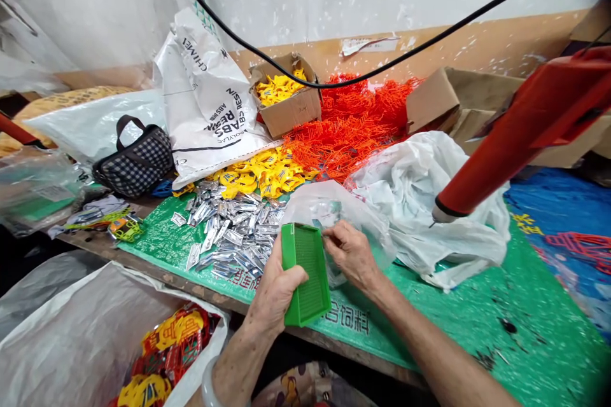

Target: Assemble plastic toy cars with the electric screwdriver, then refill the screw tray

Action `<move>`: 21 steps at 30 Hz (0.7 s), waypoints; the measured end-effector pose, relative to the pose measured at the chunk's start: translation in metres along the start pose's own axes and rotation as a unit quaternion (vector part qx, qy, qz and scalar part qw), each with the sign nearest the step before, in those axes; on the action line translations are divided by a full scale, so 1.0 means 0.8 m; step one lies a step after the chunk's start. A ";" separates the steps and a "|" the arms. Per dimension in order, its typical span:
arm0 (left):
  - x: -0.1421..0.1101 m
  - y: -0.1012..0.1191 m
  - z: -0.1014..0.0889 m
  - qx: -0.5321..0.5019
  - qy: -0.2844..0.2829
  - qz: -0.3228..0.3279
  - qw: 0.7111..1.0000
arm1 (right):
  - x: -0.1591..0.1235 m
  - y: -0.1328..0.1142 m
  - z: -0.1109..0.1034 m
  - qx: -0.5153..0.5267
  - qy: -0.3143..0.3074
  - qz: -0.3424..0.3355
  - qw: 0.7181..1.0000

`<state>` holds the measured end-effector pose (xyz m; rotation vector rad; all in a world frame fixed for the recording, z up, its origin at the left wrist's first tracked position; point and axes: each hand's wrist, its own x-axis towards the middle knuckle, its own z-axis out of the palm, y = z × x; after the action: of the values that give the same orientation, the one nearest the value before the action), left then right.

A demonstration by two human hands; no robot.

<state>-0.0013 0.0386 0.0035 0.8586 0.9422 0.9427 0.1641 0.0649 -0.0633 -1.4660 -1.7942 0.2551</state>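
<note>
My left hand [275,289] is closed around a small green plastic tray [305,273], held upright near the table's front edge. My right hand [351,254] is just to the right of the tray, fingers pinched together at the mouth of a clear plastic bag [329,210]; what the fingertips hold is too small to make out. A pile of small silver foil packets [229,232] lies on the green woven mat [477,311] just left of the tray.
Yellow plastic pieces [260,175] and an orange plastic heap [353,121] lie behind, with a cardboard box [286,98], a printed white sack [205,95] and a checked pouch [136,159]. A red tool [520,133] hangs at right over crumpled white plastic [429,203]. A sack of coloured parts [162,356] stands below left.
</note>
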 end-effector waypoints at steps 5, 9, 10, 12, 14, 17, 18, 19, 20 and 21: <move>-0.001 -0.006 -0.002 0.035 -0.011 0.000 0.999 | -0.001 -0.012 -0.003 0.004 -0.054 -0.026 0.998; 0.001 -0.010 -0.001 0.066 -0.011 -0.007 0.998 | 0.002 -0.008 -0.004 -0.023 -0.084 -0.026 0.996; 0.001 -0.010 -0.001 0.069 -0.009 -0.010 0.997 | 0.003 -0.008 -0.005 -0.033 -0.093 -0.026 0.995; 0.000 -0.010 0.000 0.075 0.003 -0.013 0.997 | 0.005 -0.010 -0.006 -0.056 -0.115 -0.026 0.991; -0.001 -0.007 0.001 0.087 0.030 -0.018 0.996 | 0.007 -0.014 -0.008 -0.081 -0.141 -0.025 0.986; 0.005 -0.003 0.001 0.114 0.062 -0.045 0.990 | 0.013 -0.017 -0.010 -0.113 -0.174 -0.019 0.978; 0.009 -0.002 0.002 0.120 0.064 -0.049 0.990 | 0.015 -0.017 -0.011 -0.120 -0.181 -0.015 0.976; 0.012 -0.001 0.003 0.126 0.063 -0.051 0.989 | 0.017 -0.017 -0.012 -0.125 -0.188 -0.007 0.974; 0.015 -0.001 0.005 0.136 0.064 -0.053 0.987 | 0.019 -0.018 -0.013 -0.126 -0.197 0.002 0.972; 0.017 -0.001 0.007 0.144 0.063 -0.053 0.986 | 0.020 -0.018 -0.014 -0.123 -0.206 0.012 0.971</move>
<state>0.0078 0.0496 0.0009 0.9888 1.2422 0.7878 0.1604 0.0709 -0.0400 -1.7013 -2.2036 0.3817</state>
